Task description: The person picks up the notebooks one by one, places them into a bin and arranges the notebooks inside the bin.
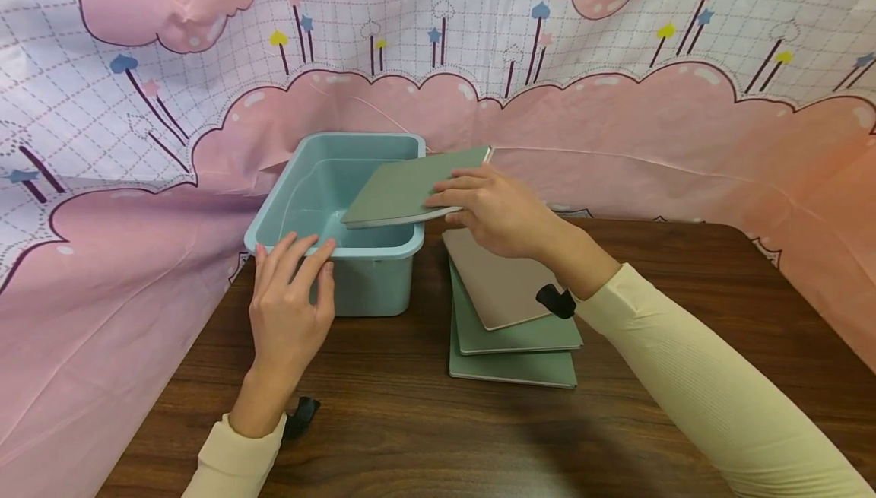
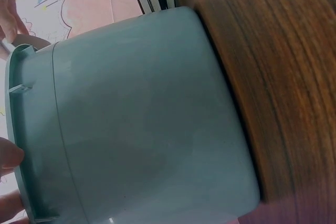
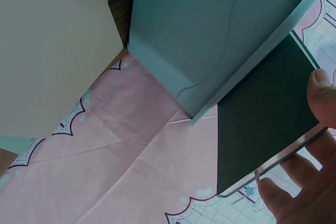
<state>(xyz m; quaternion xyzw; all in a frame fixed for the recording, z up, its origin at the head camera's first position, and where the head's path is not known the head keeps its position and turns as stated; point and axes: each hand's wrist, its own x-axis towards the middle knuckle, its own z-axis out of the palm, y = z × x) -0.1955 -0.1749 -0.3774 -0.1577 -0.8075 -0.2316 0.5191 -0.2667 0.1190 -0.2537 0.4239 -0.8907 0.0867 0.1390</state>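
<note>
A green notebook tilts over the right rim of a light blue plastic bin, its left end above the bin's opening. My right hand grips the notebook's right end, thumb underneath and fingers on top. In the right wrist view the thumb presses the dark green cover. My left hand rests its fingertips on the bin's near rim, fingers extended. To the right of the bin lies an uneven stack, a beige notebook on top of green notebooks.
The bin and stack stand on a dark wood table. A pink and white patterned cloth hangs behind the table and along its sides. Black straps sit at both wrists.
</note>
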